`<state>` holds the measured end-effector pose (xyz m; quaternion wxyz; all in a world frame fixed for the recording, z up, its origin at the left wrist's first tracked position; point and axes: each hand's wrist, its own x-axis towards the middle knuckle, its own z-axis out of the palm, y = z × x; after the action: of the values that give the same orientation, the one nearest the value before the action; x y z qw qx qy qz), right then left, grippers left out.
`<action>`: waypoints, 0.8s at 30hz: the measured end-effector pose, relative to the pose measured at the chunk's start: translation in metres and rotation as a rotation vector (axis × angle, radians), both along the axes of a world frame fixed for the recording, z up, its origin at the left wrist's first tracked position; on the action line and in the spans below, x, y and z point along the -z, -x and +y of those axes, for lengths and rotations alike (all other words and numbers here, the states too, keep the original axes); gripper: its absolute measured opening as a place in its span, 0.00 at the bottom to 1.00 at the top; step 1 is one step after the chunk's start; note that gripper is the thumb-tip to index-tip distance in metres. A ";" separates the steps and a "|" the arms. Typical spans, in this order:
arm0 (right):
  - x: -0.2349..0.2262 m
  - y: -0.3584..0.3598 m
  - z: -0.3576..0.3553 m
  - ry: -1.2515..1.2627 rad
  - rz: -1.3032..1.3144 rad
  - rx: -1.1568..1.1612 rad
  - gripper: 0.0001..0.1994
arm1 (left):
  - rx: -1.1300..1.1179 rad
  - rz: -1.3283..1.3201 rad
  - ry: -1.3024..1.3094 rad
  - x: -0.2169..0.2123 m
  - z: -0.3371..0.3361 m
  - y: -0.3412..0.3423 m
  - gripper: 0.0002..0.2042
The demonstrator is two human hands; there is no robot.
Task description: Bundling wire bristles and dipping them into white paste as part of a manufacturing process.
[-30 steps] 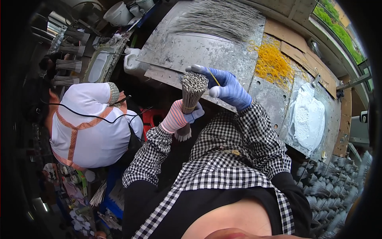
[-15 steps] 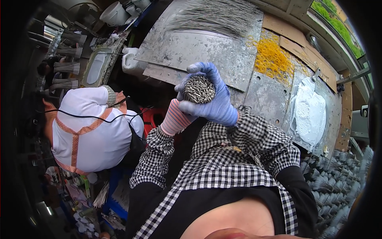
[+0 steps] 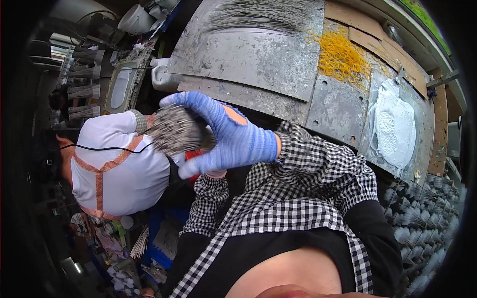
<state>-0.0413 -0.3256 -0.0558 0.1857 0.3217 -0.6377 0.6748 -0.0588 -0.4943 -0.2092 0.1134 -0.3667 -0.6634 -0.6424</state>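
Observation:
A round bundle of thin grey wires, blurred by motion, is held in the air with its speckled ends turned to the left. My right hand, in a blue knitted glove with a hole in its back, spans the bundle, fingers along the far side and thumb on the near side. My left hand is mostly hidden behind the right one. Only its pinkish cuff shows, below the bundle, so its fingers cannot be made out.
A metal-topped bench carries loose wires, yellow rubber bands and white paste. At left sits a co-worker in a white top, close to the bundle. Bundled wires stand at lower right.
The bundle has swung left and tipped, its ends now facing left instead of up at me. My right hand moved left with it, fingers straighter, and now covers most of my left hand.

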 end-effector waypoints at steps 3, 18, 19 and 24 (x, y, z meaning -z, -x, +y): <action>0.012 0.004 0.036 0.019 0.092 0.110 0.40 | -0.216 -0.089 -0.230 -0.015 -0.004 0.007 0.13; 0.182 -0.061 0.149 0.350 -0.699 0.573 0.08 | 0.059 -1.619 -1.270 0.032 0.035 -0.061 0.14; 0.188 -0.064 0.151 0.352 -0.777 0.609 0.07 | -0.018 -1.651 -1.253 0.033 0.038 -0.059 0.13; 0.207 -0.072 0.149 0.100 -0.645 0.693 0.08 | -0.237 -1.569 -1.119 0.052 0.037 -0.059 0.12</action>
<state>0.0305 -0.1762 -0.2627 0.2075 -0.1449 -0.6994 0.6684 -0.0001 -0.4572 -0.2608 -0.1392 0.3421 -0.1815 -0.9114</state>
